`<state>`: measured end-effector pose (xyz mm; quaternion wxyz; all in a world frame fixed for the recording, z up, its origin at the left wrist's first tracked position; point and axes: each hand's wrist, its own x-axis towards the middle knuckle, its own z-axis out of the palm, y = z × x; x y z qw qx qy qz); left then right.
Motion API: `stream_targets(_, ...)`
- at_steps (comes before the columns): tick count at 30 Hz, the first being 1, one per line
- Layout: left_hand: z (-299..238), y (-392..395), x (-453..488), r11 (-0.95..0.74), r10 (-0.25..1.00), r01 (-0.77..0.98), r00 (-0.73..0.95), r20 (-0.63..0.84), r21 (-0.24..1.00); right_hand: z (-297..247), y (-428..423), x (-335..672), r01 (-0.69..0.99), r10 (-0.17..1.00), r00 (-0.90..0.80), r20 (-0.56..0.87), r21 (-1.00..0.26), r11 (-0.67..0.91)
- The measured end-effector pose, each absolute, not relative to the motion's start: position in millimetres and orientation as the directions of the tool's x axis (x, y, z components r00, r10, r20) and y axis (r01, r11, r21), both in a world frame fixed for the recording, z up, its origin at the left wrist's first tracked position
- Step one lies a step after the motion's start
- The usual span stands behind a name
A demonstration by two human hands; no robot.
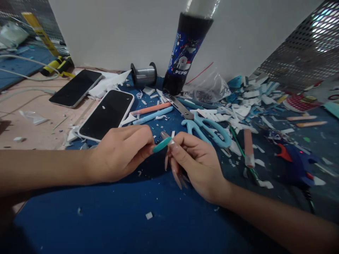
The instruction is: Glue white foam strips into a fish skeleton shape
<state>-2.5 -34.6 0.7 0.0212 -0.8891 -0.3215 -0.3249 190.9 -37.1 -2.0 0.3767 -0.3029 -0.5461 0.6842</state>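
Fingers of the left hand (122, 153) closed, pinching one end of a teal piece (162, 144); right hand (200, 162) pinches its other end between thumb and fingertips. Piece is small, slim, narrowing toward the ends, plain bright blue-green; material can't tell. It sits between both hands, raised off the blue surface (106, 218), slanting up toward the right. Tiny white bit (173, 134) just beside right fingertips. Light-blue-handled scissors (213, 131) lie beyond right hand, white-edged phone (107, 114) beyond left.
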Motion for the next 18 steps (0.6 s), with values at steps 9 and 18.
stream_targets(9, 2.1, -30.1, 2.0, -0.679, 0.633, 0.684, 0.729, 0.258, -0.267, -3.2, -35.5, 189.1, -0.191, 0.937, -0.35, 0.006, -0.979, -0.065)
stream_targets(18, 5.3, -28.6, 4.0, -0.754, 0.604, 0.604, 0.792, 0.089, -0.259, -1.4, -37.4, 189.0, -0.169, 0.944, -0.329, 0.006, -0.984, -0.053)
